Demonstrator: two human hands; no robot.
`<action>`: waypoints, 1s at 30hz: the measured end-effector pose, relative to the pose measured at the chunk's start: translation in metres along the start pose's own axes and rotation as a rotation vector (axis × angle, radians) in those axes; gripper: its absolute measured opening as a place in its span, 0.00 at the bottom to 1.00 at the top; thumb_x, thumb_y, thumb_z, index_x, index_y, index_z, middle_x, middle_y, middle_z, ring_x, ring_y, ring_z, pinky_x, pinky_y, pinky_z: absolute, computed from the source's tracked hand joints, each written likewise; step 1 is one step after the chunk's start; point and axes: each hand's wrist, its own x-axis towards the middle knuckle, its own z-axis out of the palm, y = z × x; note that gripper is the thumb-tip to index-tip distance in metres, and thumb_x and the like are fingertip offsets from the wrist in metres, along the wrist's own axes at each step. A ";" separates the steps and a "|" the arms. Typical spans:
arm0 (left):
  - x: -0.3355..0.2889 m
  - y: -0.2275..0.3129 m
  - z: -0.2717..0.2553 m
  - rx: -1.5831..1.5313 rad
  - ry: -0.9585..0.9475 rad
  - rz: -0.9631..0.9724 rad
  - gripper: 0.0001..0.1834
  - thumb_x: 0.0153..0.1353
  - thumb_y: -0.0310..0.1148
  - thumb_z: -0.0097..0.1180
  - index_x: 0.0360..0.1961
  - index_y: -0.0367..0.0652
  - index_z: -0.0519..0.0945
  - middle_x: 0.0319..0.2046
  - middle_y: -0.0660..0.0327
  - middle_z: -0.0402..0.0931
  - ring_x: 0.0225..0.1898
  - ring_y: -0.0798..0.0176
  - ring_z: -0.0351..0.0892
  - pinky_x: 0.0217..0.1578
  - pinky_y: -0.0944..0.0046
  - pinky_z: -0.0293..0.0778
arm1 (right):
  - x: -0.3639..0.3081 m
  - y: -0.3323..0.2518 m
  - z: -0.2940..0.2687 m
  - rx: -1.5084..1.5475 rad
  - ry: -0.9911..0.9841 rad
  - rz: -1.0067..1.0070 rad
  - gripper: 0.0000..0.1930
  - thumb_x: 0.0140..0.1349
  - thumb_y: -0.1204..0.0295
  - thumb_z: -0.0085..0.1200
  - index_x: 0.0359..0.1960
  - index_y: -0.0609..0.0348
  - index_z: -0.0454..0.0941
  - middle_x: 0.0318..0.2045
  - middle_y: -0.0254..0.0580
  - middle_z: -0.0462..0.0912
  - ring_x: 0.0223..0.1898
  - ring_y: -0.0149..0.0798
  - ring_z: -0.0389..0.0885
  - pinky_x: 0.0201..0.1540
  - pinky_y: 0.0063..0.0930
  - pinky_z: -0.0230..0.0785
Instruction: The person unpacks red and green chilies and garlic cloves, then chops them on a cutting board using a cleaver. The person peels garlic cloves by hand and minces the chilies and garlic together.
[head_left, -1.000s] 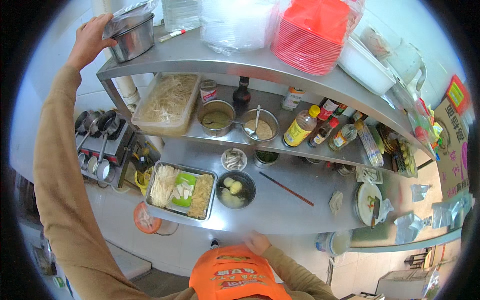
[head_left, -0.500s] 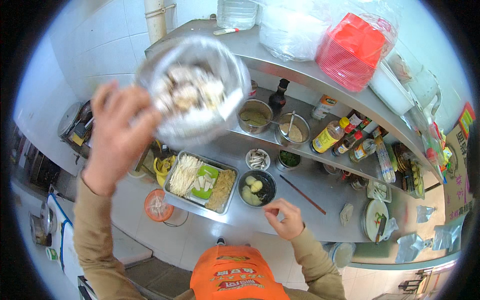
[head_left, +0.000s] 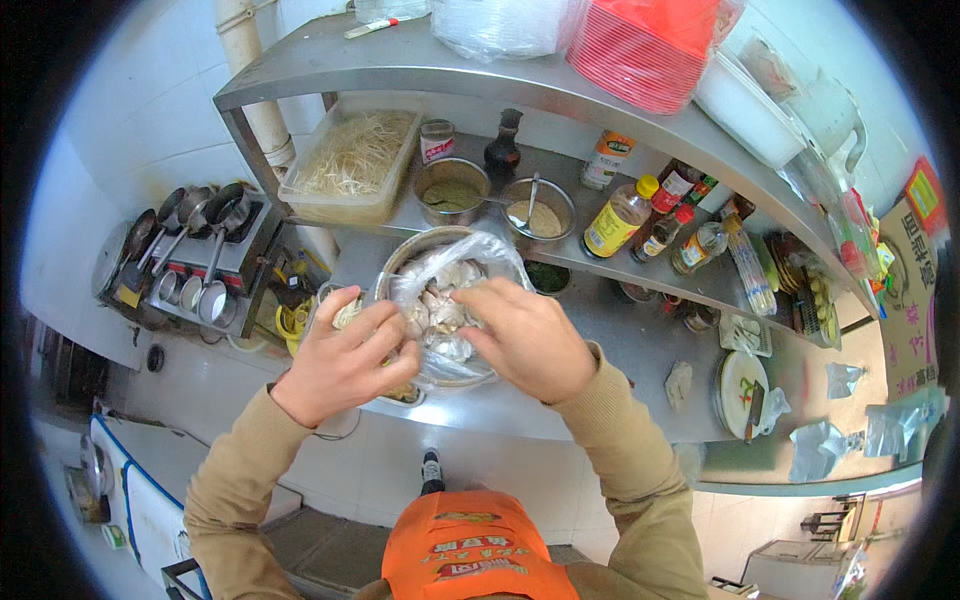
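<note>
A metal bowl (head_left: 440,239) lined with a clear plastic bag (head_left: 505,255) is over the steel counter in front of me. Pale grey-white pieces (head_left: 440,318) fill the bag, and I cannot tell whether they are mushrooms or meat. Curled at the bowl's left side is my left hand (head_left: 345,355), its index finger raised; whatever its other fingers grip is hidden. From the right, my right hand (head_left: 530,340) reaches over the rim. Its fingertips and thumb, set apart, are at the pale pieces.
Above the counter, a shelf carries a tub of bean sprouts (head_left: 355,150), seasoning pots (head_left: 452,190) and sauce bottles (head_left: 618,220). Several pans (head_left: 215,300) are on the stove at left. A plate with a knife (head_left: 745,395) lies at right; a cloth (head_left: 678,385) is nearer.
The bowl, held high at the upper left in my left hand, is now lower over the counter, covering the food tray. My right hand has come up to it.
</note>
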 end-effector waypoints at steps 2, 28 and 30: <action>0.004 0.006 0.005 -0.012 -0.016 0.016 0.07 0.53 0.34 0.59 0.30 0.56 0.72 0.36 0.71 0.76 0.47 0.70 0.78 0.60 0.51 0.63 | 0.002 0.012 0.009 -0.107 -0.157 0.021 0.14 0.57 0.74 0.62 0.46 0.60 0.79 0.38 0.47 0.81 0.38 0.53 0.81 0.42 0.40 0.76; -0.049 0.085 0.072 -0.269 -0.242 0.047 0.05 0.56 0.36 0.56 0.34 0.56 0.74 0.37 0.67 0.74 0.49 0.64 0.75 0.60 0.45 0.66 | -0.083 0.072 0.116 0.084 -0.611 0.249 0.13 0.66 0.68 0.47 0.45 0.67 0.67 0.28 0.68 0.82 0.32 0.69 0.82 0.37 0.60 0.75; -0.058 0.095 0.077 -0.296 -0.291 0.073 0.07 0.54 0.36 0.56 0.35 0.55 0.75 0.38 0.67 0.74 0.48 0.64 0.74 0.59 0.48 0.67 | -0.097 0.075 0.128 0.103 -0.646 0.246 0.14 0.67 0.68 0.47 0.45 0.68 0.67 0.28 0.68 0.82 0.32 0.69 0.83 0.36 0.59 0.74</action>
